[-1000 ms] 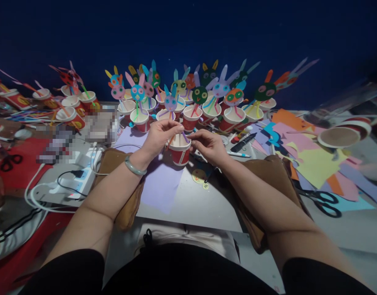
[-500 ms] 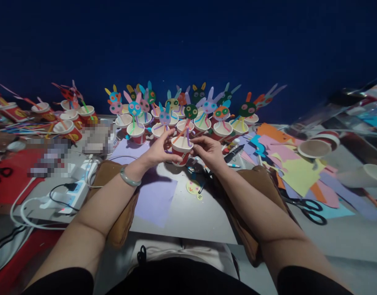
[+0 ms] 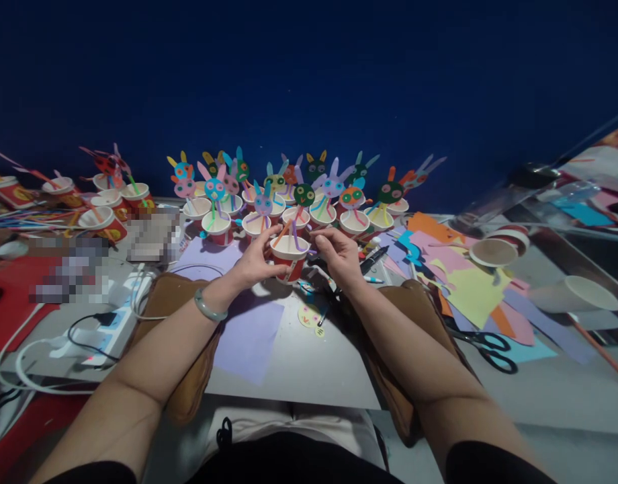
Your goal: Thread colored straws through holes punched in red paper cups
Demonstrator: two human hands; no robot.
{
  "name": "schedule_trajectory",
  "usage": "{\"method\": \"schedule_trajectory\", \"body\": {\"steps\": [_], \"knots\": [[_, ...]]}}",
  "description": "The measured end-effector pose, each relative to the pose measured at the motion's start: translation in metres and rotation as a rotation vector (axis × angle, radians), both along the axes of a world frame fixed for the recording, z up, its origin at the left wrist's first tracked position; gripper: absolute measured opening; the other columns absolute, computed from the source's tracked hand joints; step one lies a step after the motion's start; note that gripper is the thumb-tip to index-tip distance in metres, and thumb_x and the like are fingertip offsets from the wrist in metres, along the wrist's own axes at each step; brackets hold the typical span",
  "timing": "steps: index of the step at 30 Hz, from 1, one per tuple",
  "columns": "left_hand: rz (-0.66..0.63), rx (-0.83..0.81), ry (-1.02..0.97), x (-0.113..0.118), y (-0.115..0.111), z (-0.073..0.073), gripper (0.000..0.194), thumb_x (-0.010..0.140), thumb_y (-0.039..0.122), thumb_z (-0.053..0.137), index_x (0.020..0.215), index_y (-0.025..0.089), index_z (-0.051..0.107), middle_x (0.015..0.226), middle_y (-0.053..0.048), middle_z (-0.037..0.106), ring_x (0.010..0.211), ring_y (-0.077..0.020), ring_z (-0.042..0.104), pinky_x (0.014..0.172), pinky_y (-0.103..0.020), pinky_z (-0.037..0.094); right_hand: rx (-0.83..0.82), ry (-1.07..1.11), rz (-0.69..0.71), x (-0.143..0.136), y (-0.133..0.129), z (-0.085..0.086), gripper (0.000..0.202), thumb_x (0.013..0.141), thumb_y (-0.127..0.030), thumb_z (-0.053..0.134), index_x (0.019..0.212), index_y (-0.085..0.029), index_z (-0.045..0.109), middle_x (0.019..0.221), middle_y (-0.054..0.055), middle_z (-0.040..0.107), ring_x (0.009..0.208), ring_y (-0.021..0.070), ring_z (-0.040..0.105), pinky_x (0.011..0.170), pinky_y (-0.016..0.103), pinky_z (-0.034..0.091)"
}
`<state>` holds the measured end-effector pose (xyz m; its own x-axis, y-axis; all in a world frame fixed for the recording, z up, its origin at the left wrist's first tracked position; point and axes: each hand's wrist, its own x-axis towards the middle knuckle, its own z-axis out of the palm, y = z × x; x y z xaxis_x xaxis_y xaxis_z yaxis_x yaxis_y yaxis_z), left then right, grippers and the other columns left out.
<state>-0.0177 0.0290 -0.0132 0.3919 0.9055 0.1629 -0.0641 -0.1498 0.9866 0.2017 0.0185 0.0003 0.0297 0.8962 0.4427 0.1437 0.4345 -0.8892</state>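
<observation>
My left hand [image 3: 256, 262] is wrapped round the near side of a red-and-white paper cup [image 3: 287, 269], thumb in front and fingers at the rim. Orange [image 3: 283, 235] and purple [image 3: 295, 238] pipe cleaners rise from this cup, the purple one bent over its right rim. Close to that rim my right hand [image 3: 336, 255] is closed in a pinch; what lies between its fingertips is too small to make out. A dark green round paper head [image 3: 303, 195] appears just above the pipe cleaners. Below the cup, a yellow paper face [image 3: 310, 314] lies on the table.
Several cups with paper rabbit heads [image 3: 334, 185] crowd the back. A purple sheet [image 3: 251, 343] lies in front, with brown cushions [image 3: 181, 376] under my forearms. Right are paper scraps [image 3: 470, 289] and black scissors [image 3: 498, 353]; left, a power strip [image 3: 112, 329] with cables.
The camera view has shifted slightly, so everything sits a little lower and further left. My left hand keeps its hold on the cup; my right hand stays pinched beside the rim.
</observation>
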Motion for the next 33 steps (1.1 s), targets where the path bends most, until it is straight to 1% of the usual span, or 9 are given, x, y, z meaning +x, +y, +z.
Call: {"method": "schedule_trajectory", "body": {"steps": [3,7,13,16,18,22,24,29,33], "knots": [[-0.001,0.079,0.035,0.002,-0.003,-0.003,0.105,0.061,0.028,0.094,0.153,0.019,0.044,0.163,-0.022,0.046,0.147,-0.0400,0.054,0.120,-0.054,0.049,0.129,-0.120,-0.018,0.003,0.000,0.005,0.044,0.086,-0.065,0.075,0.097,-0.022,0.078,0.098,0.008,0.076,0.089,0.0206,0.071,0.082,0.036,0.058],[-0.029,0.224,0.120,0.005,-0.009,-0.007,0.103,0.065,0.025,0.090,0.156,0.020,0.042,0.160,-0.019,0.051,0.145,-0.0374,0.055,0.121,-0.052,0.049,0.164,-0.207,0.055,0.002,-0.004,0.009,0.040,0.085,-0.060,0.079,0.103,-0.024,0.080,0.102,0.009,0.079,0.098,0.0235,0.071,0.092,0.040,0.057],[-0.078,0.274,0.179,0.008,-0.015,-0.007,0.107,0.064,0.029,0.093,0.158,0.022,0.041,0.161,-0.019,0.049,0.146,-0.0381,0.054,0.124,-0.055,0.044,0.134,-0.252,0.088,-0.001,-0.007,0.011,0.039,0.088,-0.061,0.075,0.080,-0.023,0.078,0.082,0.005,0.077,0.078,0.0193,0.068,0.080,0.036,0.053],[-0.084,0.157,0.137,0.008,-0.015,-0.002,0.116,0.056,0.035,0.100,0.156,0.022,0.042,0.160,-0.019,0.049,0.145,-0.0384,0.054,0.125,-0.055,0.042,0.129,-0.243,0.069,0.001,-0.006,0.013,0.039,0.088,-0.060,0.075,0.079,-0.022,0.078,0.075,0.003,0.074,0.073,0.0176,0.065,0.077,0.035,0.051],[-0.070,0.004,0.076,0.007,-0.014,0.003,0.112,0.055,0.039,0.101,0.152,0.020,0.047,0.151,-0.019,0.058,0.135,-0.0347,0.062,0.118,-0.051,0.048,0.115,-0.214,0.051,0.002,-0.005,0.014,0.039,0.087,-0.060,0.076,0.079,-0.022,0.078,0.074,0.003,0.073,0.072,0.0171,0.064,0.076,0.034,0.051],[0.034,-0.208,-0.017,0.005,-0.011,0.013,0.054,0.077,0.051,0.085,0.116,0.015,0.071,0.114,-0.011,0.075,0.100,-0.0186,0.070,0.090,-0.032,0.055,0.027,-0.138,0.027,0.004,-0.005,0.016,0.040,0.084,-0.062,0.077,0.081,-0.022,0.080,0.080,0.005,0.075,0.074,0.0184,0.065,0.070,0.033,0.052],[0.059,-0.268,-0.023,0.005,-0.011,0.017,0.043,0.079,0.051,0.081,0.099,0.014,0.073,0.099,-0.007,0.075,0.086,-0.0137,0.068,0.079,-0.027,0.051,-0.008,-0.115,0.024,0.004,-0.006,0.016,0.042,0.084,-0.064,0.077,0.082,-0.022,0.080,0.081,0.006,0.076,0.075,0.0191,0.065,0.070,0.033,0.053],[0.036,-0.361,-0.013,0.006,-0.015,0.022,0.043,0.067,0.042,0.090,0.093,0.012,0.073,0.080,-0.002,0.071,0.071,-0.0101,0.063,0.068,-0.024,0.047,-0.005,-0.134,0.046,0.002,-0.009,0.018,0.042,0.085,-0.063,0.076,0.079,-0.021,0.076,0.080,0.005,0.075,0.075,0.0180,0.064,0.074,0.032,0.052],[0.007,-0.435,-0.078,0.008,-0.018,0.025,0.048,0.059,0.042,0.095,0.082,0.013,0.066,0.068,0.002,0.065,0.061,-0.0075,0.058,0.062,-0.022,0.044,0.006,-0.154,0.074,0.002,-0.010,0.018,0.043,0.088,-0.062,0.073,0.076,-0.021,0.072,0.076,0.003,0.071,0.071,0.0166,0.061,0.073,0.032,0.050]]}}
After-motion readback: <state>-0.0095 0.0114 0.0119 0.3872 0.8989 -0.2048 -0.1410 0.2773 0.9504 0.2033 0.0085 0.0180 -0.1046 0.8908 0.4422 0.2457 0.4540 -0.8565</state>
